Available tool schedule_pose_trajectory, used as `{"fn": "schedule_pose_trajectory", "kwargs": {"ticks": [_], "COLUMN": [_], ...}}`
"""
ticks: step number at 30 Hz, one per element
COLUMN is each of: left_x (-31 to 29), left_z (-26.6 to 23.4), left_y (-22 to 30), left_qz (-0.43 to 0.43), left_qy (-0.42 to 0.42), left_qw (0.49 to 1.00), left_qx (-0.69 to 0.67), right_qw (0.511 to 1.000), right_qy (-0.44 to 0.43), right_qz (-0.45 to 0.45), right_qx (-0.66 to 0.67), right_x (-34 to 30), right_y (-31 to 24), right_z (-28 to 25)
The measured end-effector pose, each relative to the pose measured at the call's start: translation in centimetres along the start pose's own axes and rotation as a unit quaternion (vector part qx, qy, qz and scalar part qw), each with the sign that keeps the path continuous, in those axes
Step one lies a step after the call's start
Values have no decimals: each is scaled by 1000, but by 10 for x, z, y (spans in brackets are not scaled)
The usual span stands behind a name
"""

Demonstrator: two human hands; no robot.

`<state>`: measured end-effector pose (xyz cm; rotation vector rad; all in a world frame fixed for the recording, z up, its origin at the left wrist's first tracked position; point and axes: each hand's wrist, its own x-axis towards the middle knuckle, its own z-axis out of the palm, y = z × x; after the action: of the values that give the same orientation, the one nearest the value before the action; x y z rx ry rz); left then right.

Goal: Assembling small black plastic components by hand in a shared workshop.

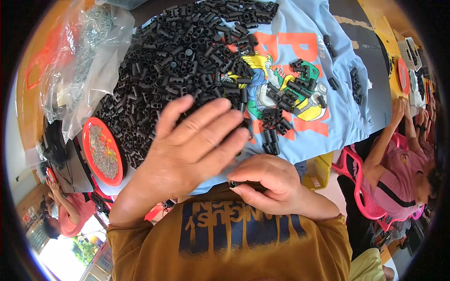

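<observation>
My left hand (194, 143) hovers with fingers stretched and apart over the near edge of a big heap of small black plastic tubes (164, 65); it looks slightly blurred and holds nothing that I can see. Close to my chest, my right hand (269, 182) pinches one small black tube (233, 184) between thumb and forefinger, its round end showing. Beyond the right hand, a smaller cluster of black tube pieces (276, 119) lies on a light blue printed cloth (344, 93), away from the heap.
Left of the heap stands a red dish (86, 140) of small metal bits. Behind it lies a clear plastic bag (101, 61) of similar grey pieces. A yellow crate (321, 171) sits below the table edge. People sit at right, near a pink chair (358, 187), and at far left.
</observation>
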<state>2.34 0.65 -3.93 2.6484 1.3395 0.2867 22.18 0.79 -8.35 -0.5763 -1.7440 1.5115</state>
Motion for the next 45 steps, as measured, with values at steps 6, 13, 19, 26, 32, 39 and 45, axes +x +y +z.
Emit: {"fn": "schedule_pose_trajectory", "kwargs": {"ticks": [6,13,19,26,32,39,45], "left_x": [11,25,23,21,20,31,51], "left_z": [11,3,-3,-9,-10,-13,-8], "left_y": [-17,-38,-40,-30,-27,-18,-18], "left_qz": [-30,-92,-126,-67,-61,-31,26], "left_qy": [-19,25,70,84,74,65,50], "left_qw": [997,984,980,989,992,994,996], "left_qx": [62,151,136,98,84,78,69], "right_qw": [1000,1000,1000,1000,999,999,998], "right_qy": [-14,-11,-11,-4,-22,-33,-23], "right_qz": [8,-5,-7,-26,-30,-39,-54], "right_qx": [5,4,9,-14,-27,-12,21], "right_x": [-2,-2,-1,0,3,2,0], "right_y": [2,3,5,7,6,6,11], "right_z": [0,0,0,2,1,6,6]}}
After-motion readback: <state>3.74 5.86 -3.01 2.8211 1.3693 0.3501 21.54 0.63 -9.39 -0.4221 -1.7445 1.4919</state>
